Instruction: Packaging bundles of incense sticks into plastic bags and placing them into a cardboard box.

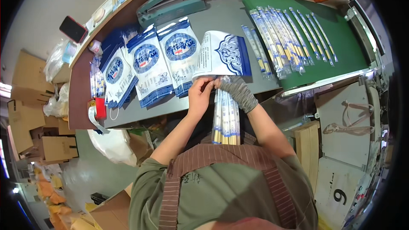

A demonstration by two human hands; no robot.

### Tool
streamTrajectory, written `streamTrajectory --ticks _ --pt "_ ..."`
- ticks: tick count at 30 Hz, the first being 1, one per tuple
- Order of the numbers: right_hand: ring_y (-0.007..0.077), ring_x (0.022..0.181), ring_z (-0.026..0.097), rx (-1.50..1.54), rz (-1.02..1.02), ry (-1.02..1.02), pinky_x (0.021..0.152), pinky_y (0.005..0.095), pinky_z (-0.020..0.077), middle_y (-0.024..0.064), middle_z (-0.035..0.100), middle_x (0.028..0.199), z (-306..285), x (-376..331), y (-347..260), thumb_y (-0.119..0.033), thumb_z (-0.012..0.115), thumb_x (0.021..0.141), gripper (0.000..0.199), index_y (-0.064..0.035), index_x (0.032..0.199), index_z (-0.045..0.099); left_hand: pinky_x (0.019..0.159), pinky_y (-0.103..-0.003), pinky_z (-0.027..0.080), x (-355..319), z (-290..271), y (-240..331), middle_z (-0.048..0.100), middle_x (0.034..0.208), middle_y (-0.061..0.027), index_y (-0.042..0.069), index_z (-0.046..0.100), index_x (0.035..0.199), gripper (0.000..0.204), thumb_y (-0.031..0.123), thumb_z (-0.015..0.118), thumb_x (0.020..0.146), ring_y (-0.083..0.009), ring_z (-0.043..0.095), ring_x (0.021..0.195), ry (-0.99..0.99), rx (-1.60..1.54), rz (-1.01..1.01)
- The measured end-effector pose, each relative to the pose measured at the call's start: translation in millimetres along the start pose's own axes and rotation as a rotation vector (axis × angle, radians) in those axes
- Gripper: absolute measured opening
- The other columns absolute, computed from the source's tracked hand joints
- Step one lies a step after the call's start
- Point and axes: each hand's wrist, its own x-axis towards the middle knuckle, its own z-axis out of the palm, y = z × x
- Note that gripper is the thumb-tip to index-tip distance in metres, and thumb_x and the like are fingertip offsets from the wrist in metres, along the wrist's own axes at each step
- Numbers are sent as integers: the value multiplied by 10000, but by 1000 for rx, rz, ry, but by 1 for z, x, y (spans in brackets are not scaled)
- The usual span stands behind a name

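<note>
In the middle, my left hand (199, 96) pinches the near edge of a white and blue printed plastic bag (220, 53) with its fingertips. My right hand (236, 91), in a grey fingerless glove, is closed round the far end of a bundle of paper-wrapped chopsticks (227, 121). The bundle hangs toward my apron, its pale wooden ends nearest me. The far ends of the sticks meet the bag's edge; whether they are inside it cannot be seen. Several filled blue and white bags (147, 61) lie to the left of my hands.
On the right, several wrapped chopsticks (281, 38) lie on a green conveyor belt (341, 38). A teal bag sealer (172, 8) stands at the back. A red tape dispenser (100, 108) sits at the table's left edge, a phone (73, 29) on the ledge above, cardboard boxes (30, 74) beyond.
</note>
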Motion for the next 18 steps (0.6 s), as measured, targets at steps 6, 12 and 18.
streamTrajectory --ticks 6,12,18 --pt "106 751 599 254 63 -116 680 250 482 31 653 833 21 0 -34 -219 716 826 224 -30 936 667 708 -262 479 -15 -23 15 631 851 -89 -31 645 972 135 31 651 852 -130 605 754 -45 203 30" --pt "152 720 604 -17 -41 -233 670 297 491 67 663 796 45 20 -11 -247 663 860 211 -37 881 667 664 -292 472 -29 -43 4 639 814 -121 -25 643 919 83 16 636 847 -209 600 697 196 -59 -192" --pt "285 838 591 -805 -218 -164 742 376 472 132 596 910 62 -6 -16 -199 625 862 195 -74 1011 634 669 -324 483 -29 -47 39 586 867 -144 2 607 942 131 -52 587 824 -295 582 752 267 143 381"
